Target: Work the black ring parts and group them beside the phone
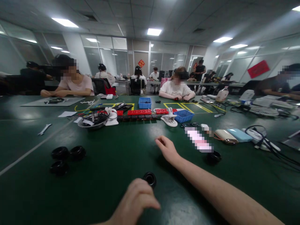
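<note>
My left hand (138,200) is low in the front middle, with its fingers bent and its thumb held away from them. Just beyond its knuckles, a glossy black ring (150,179), thick like a small tyre, lies on the green table (112,150). Whether the hand touches the ring cannot be made out. My right hand (168,149) reaches in from the right above the table, its fingers loosely curled and a gap showing between them; no object is visible in it. To the left sit three similar black rings (60,153), and another black ring (213,157) is on the right.
Across the middle run a red-and-black strip (139,112), white clamps (170,118), blue bins (184,116) and a metal bowl of cables (92,122). A wrench (44,129) lies left; power banks (226,137) and cables lie right. Several people sit beyond.
</note>
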A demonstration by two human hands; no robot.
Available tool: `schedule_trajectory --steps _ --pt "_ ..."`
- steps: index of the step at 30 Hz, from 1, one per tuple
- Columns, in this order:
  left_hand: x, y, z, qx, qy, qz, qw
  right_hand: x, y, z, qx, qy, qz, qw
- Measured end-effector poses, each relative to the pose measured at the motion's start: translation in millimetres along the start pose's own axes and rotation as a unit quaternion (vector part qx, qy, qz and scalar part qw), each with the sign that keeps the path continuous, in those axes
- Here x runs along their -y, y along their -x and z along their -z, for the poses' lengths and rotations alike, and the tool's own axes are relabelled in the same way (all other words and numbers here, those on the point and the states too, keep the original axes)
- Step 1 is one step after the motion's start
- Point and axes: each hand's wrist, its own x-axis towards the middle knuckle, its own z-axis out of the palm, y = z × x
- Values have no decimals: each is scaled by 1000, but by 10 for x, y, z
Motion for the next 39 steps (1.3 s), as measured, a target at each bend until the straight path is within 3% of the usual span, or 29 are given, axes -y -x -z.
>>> schedule_trajectory --steps 1,2,3,5,6,8,14,20,31,35,39 --pt "106 25 99 -60 -35 35 997 35 114 25 -4 -15 18 1000" --pt "202 57 181 -95 -82 113 986 74 223 42 -6 -28 35 999" --pt "284 83 241 -101 -118 186 970 115 319 51 -6 -39 52 998" --pt "396 85 284 -53 -161 262 950 206 465 49 -1 -52 82 995" --pt "427 54 274 -23 -171 270 947 253 513 41 4 -54 94 994" --pt "449 -54 225 18 -177 250 952 340 568 20 23 -50 117 992" --pt "399 -329 172 64 -153 215 963 452 585 -35 88 28 187 978" --pt "410 -352 220 87 -111 203 969 415 574 -20 80 -25 260 962" --pt "464 -354 273 187 -87 143 968 370 582 31 149 -79 368 915" --pt "406 -353 309 200 -76 129 968 365 594 13 151 -41 402 902" --pt "332 -343 225 163 -81 134 974 411 607 19 130 -7 430 894"
